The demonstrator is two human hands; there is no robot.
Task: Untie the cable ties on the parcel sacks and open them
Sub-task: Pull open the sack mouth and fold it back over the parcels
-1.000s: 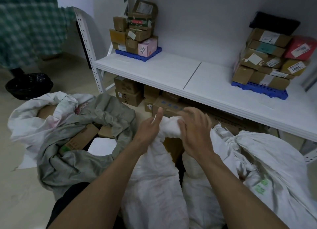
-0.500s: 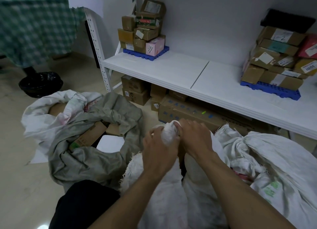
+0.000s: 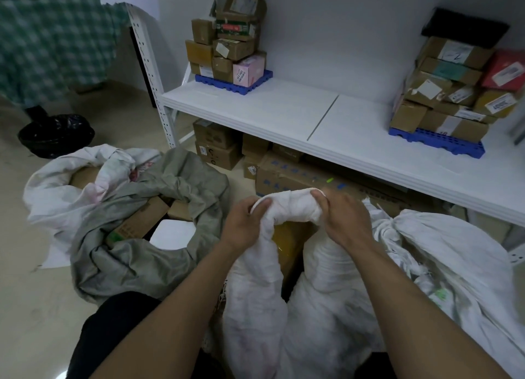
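At near centre, left hand (image 3: 244,222) and right hand (image 3: 343,219) are gripping the white sack's rolled mouth (image 3: 287,205), opening it; next, spreading it wider.

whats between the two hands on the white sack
In the head view, a rolled stretch of the white sack's rim spans from the left hand to the right hand; below it, yellowish contents show.

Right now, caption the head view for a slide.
Both hands, left and right, grip the white sack mouth, spreading it open.
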